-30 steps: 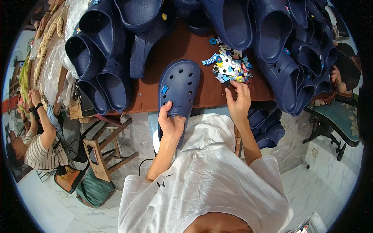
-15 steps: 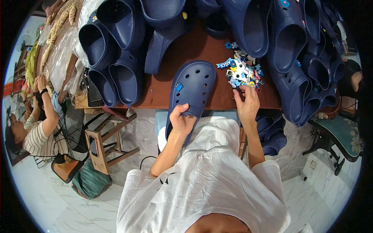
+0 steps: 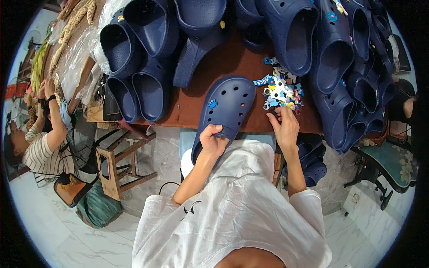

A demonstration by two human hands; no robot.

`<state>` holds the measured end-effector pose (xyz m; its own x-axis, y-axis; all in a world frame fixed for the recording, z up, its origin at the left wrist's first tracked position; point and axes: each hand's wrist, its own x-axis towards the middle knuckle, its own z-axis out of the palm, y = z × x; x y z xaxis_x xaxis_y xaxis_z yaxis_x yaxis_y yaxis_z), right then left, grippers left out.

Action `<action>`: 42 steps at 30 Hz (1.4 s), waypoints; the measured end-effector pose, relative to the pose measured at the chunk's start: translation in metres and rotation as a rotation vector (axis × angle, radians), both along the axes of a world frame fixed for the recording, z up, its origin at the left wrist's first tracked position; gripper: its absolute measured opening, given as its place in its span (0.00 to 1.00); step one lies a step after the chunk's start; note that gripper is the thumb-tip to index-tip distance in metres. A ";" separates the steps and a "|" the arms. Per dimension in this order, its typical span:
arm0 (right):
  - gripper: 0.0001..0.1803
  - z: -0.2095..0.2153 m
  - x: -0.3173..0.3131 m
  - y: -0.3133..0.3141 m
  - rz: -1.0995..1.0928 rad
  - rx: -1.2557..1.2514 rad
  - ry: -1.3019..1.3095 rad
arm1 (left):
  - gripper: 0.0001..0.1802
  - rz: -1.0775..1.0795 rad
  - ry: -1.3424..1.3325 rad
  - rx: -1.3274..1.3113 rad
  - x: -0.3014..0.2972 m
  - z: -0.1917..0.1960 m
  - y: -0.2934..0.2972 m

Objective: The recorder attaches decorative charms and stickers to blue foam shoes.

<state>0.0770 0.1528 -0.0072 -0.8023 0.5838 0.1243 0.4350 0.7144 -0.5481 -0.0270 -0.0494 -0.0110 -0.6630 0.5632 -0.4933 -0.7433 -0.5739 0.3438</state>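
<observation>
My left hand [image 3: 212,142] grips a navy foam clog [image 3: 232,100] by its opening, thumb on top. The clog tilts above the table edge, its holed toe pointing away from me. A small blue charm [image 3: 213,104] sits at a hole on its left side. My right hand [image 3: 286,127] is at the near edge of a pile of colourful shoe charms [image 3: 281,89], its fingers bent and thumb apart from the forefinger. Nothing shows between those fingertips, though the pile partly hides them.
Several navy clogs [image 3: 152,94] stand along the left and far side of the brown-covered table [image 3: 190,107], with more clogs [image 3: 337,109] on the right. Below hang or lie other clogs [image 3: 313,167]. A wooden stool [image 3: 109,172] and another person [image 3: 49,138] are at left, a green-topped chair [image 3: 393,163] at right.
The view has shifted slightly, so the table and clogs appear a little lower and to the right. My left hand still holds the clog; my right hand stays at the charms, its fingers moving slightly.
</observation>
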 end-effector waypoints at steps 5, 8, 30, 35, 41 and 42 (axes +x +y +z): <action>0.08 0.002 0.004 0.007 0.042 0.129 0.089 | 0.33 -0.010 -0.005 0.022 0.003 -0.002 -0.001; 0.06 0.001 0.008 0.008 0.043 0.074 0.136 | 0.33 -0.007 -0.032 0.034 0.006 -0.001 -0.002; 0.09 0.021 -0.051 -0.027 0.095 -0.873 0.315 | 0.30 -0.112 0.087 -0.012 0.019 0.002 0.001; 0.08 0.019 -0.053 -0.013 0.137 -0.980 0.284 | 0.27 -0.121 0.053 -0.081 0.024 -0.003 -0.001; 0.08 0.015 -0.054 -0.006 0.164 -1.033 0.279 | 0.14 -0.135 0.023 -0.041 0.026 0.003 -0.006; 0.08 0.016 -0.054 -0.006 0.160 -1.029 0.275 | 0.13 -0.152 0.031 -0.045 0.027 0.001 -0.007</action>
